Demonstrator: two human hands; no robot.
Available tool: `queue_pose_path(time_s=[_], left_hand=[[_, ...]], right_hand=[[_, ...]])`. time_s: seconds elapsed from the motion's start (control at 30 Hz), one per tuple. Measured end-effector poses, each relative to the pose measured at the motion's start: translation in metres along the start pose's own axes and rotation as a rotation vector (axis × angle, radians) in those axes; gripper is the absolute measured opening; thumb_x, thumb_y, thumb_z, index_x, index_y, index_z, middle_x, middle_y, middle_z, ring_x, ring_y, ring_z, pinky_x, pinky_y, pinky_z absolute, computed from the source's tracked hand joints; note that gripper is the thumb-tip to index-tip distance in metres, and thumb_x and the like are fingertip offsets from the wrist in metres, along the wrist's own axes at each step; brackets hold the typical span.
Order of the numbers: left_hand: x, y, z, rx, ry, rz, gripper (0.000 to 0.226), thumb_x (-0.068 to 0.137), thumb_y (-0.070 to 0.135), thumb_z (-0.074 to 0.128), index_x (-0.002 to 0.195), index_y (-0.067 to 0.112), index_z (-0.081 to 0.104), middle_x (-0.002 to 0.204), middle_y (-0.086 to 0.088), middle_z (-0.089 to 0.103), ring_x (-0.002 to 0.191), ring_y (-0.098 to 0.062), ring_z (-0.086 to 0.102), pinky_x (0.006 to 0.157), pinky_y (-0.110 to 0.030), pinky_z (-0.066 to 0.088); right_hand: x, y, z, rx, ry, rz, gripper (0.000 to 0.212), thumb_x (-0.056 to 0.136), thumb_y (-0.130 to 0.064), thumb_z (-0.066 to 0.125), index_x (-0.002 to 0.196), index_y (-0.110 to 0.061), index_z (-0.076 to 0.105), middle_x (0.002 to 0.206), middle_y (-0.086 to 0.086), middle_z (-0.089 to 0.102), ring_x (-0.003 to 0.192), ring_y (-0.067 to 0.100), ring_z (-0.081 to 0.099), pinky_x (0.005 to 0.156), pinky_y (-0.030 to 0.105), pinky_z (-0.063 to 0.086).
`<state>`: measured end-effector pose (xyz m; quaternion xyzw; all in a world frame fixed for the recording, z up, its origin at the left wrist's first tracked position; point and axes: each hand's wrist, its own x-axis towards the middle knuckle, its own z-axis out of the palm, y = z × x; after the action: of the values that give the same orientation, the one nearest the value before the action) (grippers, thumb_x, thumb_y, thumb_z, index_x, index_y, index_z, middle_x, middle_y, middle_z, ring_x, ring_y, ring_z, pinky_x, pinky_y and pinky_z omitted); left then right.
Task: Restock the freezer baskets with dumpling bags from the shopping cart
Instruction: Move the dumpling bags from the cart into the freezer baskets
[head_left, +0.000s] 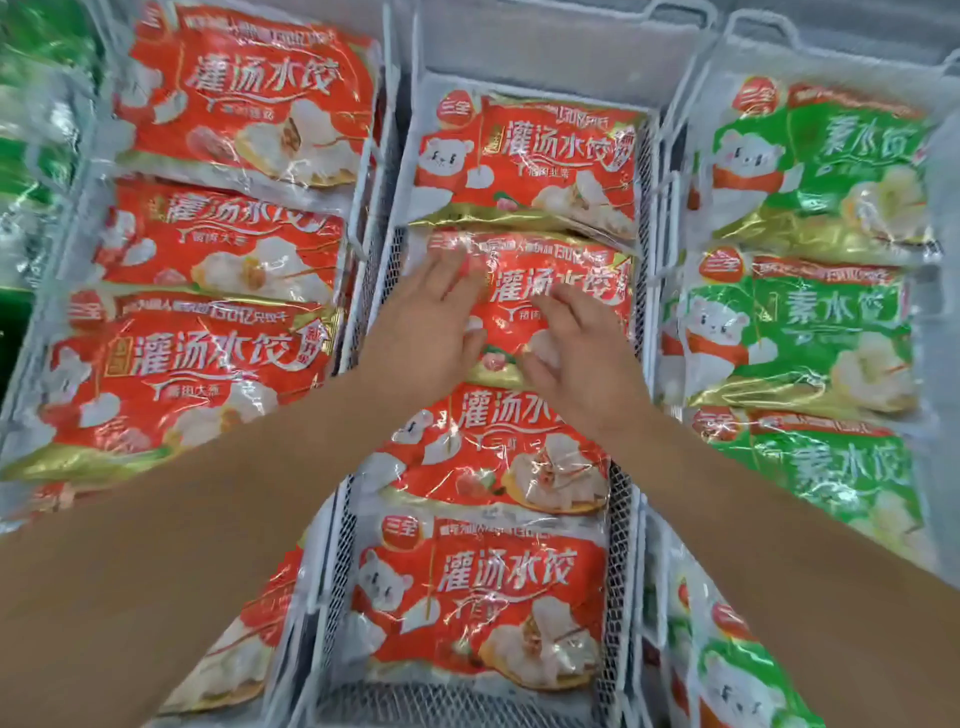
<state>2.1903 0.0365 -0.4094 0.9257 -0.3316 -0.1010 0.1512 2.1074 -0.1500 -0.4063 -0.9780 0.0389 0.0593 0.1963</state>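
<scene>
A white wire freezer basket (621, 525) in the middle holds several red dumpling bags in a row. Both my hands lie flat on the second red bag from the back (566, 283). My left hand (426, 317) presses its left half with fingers spread and straight. My right hand (576, 358) rests on its lower right part, fingers straight. Another red bag (535, 161) lies behind it, and two more red bags (498, 457) (483, 597) lie nearer to me. The shopping cart is out of view.
The left basket (363, 171) holds several red dumpling bags (208, 249). The right basket (680, 135) holds green dumpling bags (810, 322). More green packs (31, 104) sit at the far left. A grey freezer wall (545, 36) runs along the back.
</scene>
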Motion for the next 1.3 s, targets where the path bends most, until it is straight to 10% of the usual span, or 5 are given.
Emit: queue_pose_path(time_s=[0.17, 0.43, 0.6, 0.83, 1.3], left_hand=[[-0.028, -0.013, 0.022, 0.127, -0.149, -0.048, 0.064, 0.103, 0.046, 0.027, 0.157, 0.016, 0.011, 0.165, -0.015, 0.006, 0.152, -0.037, 0.003, 0.122, -0.052, 0.014], [-0.101, 0.015, -0.005, 0.099, -0.273, 0.027, 0.063, 0.101, 0.045, 0.036, 0.155, 0.016, 0.023, 0.162, -0.015, 0.018, 0.149, -0.038, 0.015, 0.123, -0.049, 0.014], [-0.126, 0.027, -0.002, 0.304, -0.522, 0.037, 0.067, 0.104, 0.037, 0.033, 0.155, 0.034, -0.01, 0.165, -0.001, -0.013, 0.152, -0.03, -0.006, 0.123, -0.051, 0.004], [-0.169, 0.047, 0.002, 0.185, -0.442, 0.067, 0.073, 0.1, 0.027, 0.043, 0.157, 0.023, -0.004, 0.165, -0.005, -0.012, 0.151, -0.033, -0.012, 0.12, -0.05, -0.002], [-0.225, 0.051, 0.01, 0.339, -0.821, 0.271, 0.087, 0.096, 0.057, 0.045, 0.157, 0.025, -0.009, 0.163, -0.002, -0.023, 0.149, -0.035, -0.02, 0.12, -0.054, 0.006]], right_hand=[[-0.023, 0.013, 0.002, -0.106, -0.096, 0.121, 0.066, 0.101, -0.042, 0.044, 0.155, -0.008, 0.023, 0.162, 0.016, 0.02, 0.149, 0.035, 0.019, 0.122, 0.045, 0.02], [-0.099, -0.037, 0.006, -0.069, -0.105, 0.097, 0.045, 0.093, -0.025, 0.061, 0.131, -0.003, 0.055, 0.14, 0.016, 0.049, 0.126, 0.038, 0.049, 0.097, 0.051, 0.05], [-0.132, -0.055, 0.03, -0.123, -0.361, 0.232, 0.062, 0.105, -0.042, 0.031, 0.158, -0.025, 0.004, 0.166, 0.003, -0.002, 0.153, 0.028, 0.0, 0.123, 0.046, 0.016], [-0.178, -0.073, 0.019, -0.146, -0.36, 0.139, 0.073, 0.098, -0.039, 0.051, 0.157, -0.022, 0.012, 0.165, 0.006, 0.008, 0.151, 0.032, 0.008, 0.123, 0.047, 0.015], [-0.232, -0.065, 0.025, -0.374, -0.708, 0.025, 0.103, 0.094, -0.042, 0.061, 0.153, -0.026, -0.022, 0.161, -0.001, -0.028, 0.15, 0.025, -0.022, 0.122, 0.045, 0.008]])
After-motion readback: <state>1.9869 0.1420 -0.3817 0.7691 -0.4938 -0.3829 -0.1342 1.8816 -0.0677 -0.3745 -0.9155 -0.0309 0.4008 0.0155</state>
